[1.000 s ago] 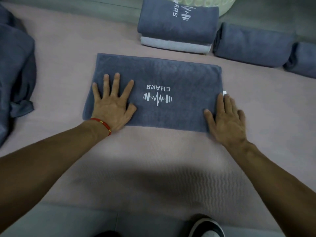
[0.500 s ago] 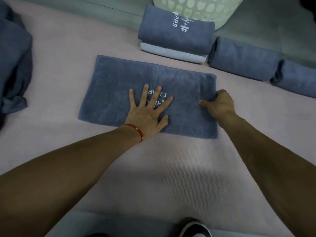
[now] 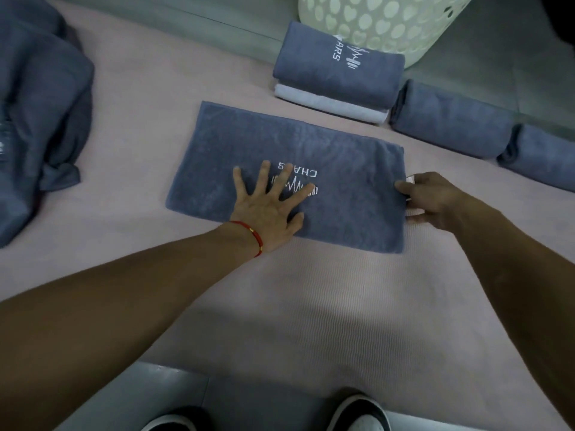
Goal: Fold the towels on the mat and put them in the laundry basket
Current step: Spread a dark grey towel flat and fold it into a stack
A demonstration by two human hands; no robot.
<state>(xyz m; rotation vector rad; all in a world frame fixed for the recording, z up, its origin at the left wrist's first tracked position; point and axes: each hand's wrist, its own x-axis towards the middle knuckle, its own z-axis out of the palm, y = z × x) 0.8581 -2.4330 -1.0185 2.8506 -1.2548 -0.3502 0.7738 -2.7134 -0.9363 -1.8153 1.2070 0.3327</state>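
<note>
**Left hand moves to the middle, right hand takes the towel edge**

The towel (image 3: 311,169) lies flat on the mat (image 3: 280,306) in the centre of the frame, already folded into a long rectangle. One second ago both hands pressed flat near its two ends. Now the left hand (image 3: 267,213) is on the middle of the towel, over the white logo, with fingers straight and spread, pressing down. The right hand (image 3: 435,199) is at the right edge, fingers curled, and it pinches that edge next to the small white tag (image 3: 410,179). I judge that the smoothing is finished and the next fold, right end over to the left, is about to begin, with the left hand marking the fold line.

The basket (image 3: 389,23) stands at the top of the frame. Just before it sits a stack (image 3: 339,70) of folded towels, and a pile (image 3: 40,119) of unfolded ones waits at the upper left
</note>
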